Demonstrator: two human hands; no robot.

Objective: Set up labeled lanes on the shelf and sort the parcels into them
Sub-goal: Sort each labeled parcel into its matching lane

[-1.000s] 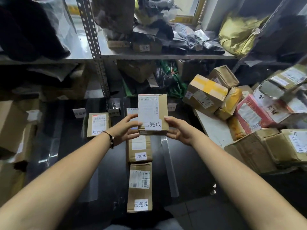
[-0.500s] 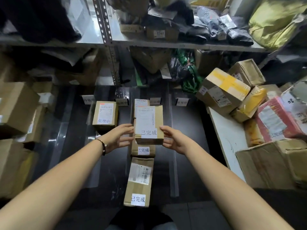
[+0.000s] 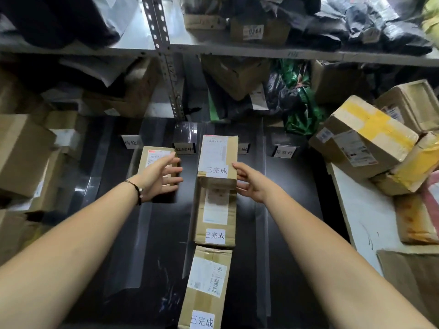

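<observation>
A small cardboard parcel (image 3: 217,157) with a white "已完成" label lies at the far end of a lane on the dark shelf surface (image 3: 292,233). Two more parcels with the same label lie behind it in line, one (image 3: 215,217) in the middle and one (image 3: 205,288) nearest me. My right hand (image 3: 249,181) touches the far parcel's right side with relaxed fingers. My left hand (image 3: 161,178) hovers open to the parcel's left, apart from it, over another parcel (image 3: 152,157) in the neighbouring lane. White lane labels (image 3: 283,151) stand at the back.
Clear tape strips (image 3: 142,233) mark the lanes. A pile of unsorted parcels (image 3: 361,141) fills the right side, beside a white board (image 3: 361,217). Cardboard boxes (image 3: 23,153) stack at the left. A metal shelf (image 3: 237,49) with bags and boxes hangs overhead.
The parcel held in both hands went down and forward onto the lane's far end. My left hand has let go and drawn away to the left; my right hand has loosened.
</observation>
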